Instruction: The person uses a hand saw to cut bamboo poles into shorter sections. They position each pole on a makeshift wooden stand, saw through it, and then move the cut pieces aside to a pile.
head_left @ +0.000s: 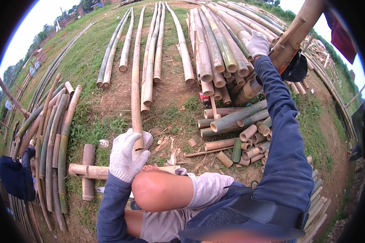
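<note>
My left hand, in a white knit glove, is closed around the near end of a long tan bamboo pole. The pole runs away from me over the ground. Just below that hand is my bare raised knee. My right hand, gloved too, reaches far out to the right. It rests with its fingers apart on the stacked bamboo poles, beside a thick slanting bamboo post. A short bamboo length lies crosswise by my left wrist.
Cut bamboo pieces are heaped at the right, with wood chips before them. More poles stack at the left, near a dark blue cloth. Several long poles lie ahead on grass. A dark cap-like thing is by the post.
</note>
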{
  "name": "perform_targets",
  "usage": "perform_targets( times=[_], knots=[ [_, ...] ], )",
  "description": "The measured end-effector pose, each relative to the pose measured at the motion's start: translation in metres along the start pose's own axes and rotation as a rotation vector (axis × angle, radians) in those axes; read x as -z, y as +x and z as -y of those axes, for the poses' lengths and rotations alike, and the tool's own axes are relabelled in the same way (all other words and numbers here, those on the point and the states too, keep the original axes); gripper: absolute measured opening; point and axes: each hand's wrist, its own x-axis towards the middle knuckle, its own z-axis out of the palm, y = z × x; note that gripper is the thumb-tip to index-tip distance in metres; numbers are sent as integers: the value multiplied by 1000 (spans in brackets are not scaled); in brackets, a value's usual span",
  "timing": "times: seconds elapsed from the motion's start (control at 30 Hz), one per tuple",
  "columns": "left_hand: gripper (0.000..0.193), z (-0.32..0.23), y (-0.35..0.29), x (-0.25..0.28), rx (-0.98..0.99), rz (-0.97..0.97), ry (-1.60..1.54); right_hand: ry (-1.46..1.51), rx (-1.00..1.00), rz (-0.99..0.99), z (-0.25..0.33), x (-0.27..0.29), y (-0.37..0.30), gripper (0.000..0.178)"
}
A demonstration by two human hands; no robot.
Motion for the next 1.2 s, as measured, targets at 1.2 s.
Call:
perform_targets(
  times=[1.2],
  knots=[
    [70, 45, -26, -23, 131, 431, 168, 723, 787, 1501, 148, -82, -553, 65]
  ],
)
